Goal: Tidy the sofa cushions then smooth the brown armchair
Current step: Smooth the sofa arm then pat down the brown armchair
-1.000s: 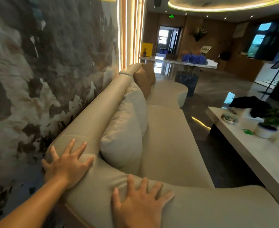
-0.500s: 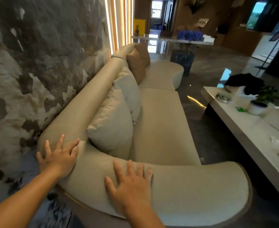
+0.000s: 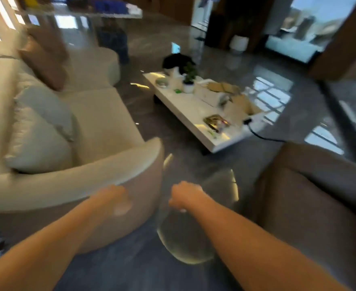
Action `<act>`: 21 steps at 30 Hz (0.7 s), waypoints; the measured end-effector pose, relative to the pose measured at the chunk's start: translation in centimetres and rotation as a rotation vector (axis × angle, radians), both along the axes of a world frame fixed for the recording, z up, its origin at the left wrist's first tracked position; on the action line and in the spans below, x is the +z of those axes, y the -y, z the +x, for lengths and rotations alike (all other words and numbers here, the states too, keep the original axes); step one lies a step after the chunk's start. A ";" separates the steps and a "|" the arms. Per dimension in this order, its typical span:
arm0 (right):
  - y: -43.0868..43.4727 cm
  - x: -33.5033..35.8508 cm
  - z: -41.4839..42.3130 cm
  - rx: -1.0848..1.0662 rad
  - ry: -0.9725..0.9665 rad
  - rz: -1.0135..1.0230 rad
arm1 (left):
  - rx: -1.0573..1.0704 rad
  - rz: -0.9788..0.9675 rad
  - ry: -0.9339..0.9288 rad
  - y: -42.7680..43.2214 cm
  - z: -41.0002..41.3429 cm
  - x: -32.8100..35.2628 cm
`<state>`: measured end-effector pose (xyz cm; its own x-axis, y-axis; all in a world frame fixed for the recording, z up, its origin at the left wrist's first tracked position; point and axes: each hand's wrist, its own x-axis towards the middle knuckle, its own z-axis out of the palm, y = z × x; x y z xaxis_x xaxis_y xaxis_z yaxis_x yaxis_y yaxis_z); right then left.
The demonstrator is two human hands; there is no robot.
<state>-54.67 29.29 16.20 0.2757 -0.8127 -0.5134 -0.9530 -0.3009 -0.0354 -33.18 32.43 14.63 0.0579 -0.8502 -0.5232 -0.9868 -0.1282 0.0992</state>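
Observation:
The beige sofa (image 3: 101,114) fills the left of a motion-blurred view. Two pale cushions (image 3: 40,127) lean against its back, with brown cushions (image 3: 46,57) farther along. The brown armchair (image 3: 319,192) shows at the right edge, only partly in view. My left hand (image 3: 115,198) hangs in front of the sofa's curved armrest (image 3: 88,181), off the fabric, fingers curled and holding nothing. Between sofa and armchair, over the floor, my right hand (image 3: 184,196) is also curled and holds nothing.
A white low table (image 3: 196,114) stands ahead, carrying a small potted plant (image 3: 188,80), boxes and a tray. A black cable (image 3: 263,135) runs off its near end onto the glossy dark floor. A floor gap lies between sofa and armchair.
Both hands have lifted off the sofa's armrest and curled shut. The view has swung right, away from the wall, bringing the low table and the brown armchair into sight.

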 end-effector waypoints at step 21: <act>-51.8 18.7 -64.0 -0.865 -0.091 -0.015 | -0.999 -0.091 0.069 -35.7 -67.1 20.1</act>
<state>-118.64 81.05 34.87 -0.4834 -0.7246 -0.4911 -0.8461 0.5306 0.0499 -100.31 68.18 34.75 -0.6758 -0.5623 -0.4766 -0.6420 0.7667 0.0057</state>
